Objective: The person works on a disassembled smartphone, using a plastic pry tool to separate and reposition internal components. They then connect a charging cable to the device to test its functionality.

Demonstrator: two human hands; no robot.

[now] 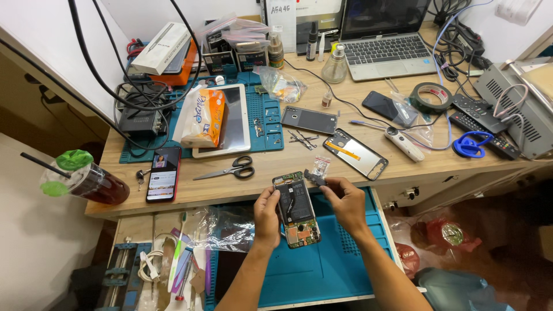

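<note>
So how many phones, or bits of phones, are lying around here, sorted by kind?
Opened phone in the left hand: 1
Lit phone: 1
Dark phones: 2
Empty phone frame: 1
Total: 5

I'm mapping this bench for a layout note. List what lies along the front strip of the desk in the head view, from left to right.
Iced drink cup → red phone → scissors → opened phone held in the left hand, below the desk edge → right hand pinching a small dark part.

blue mat (322,270) open, desk (276,167) cluttered
</note>
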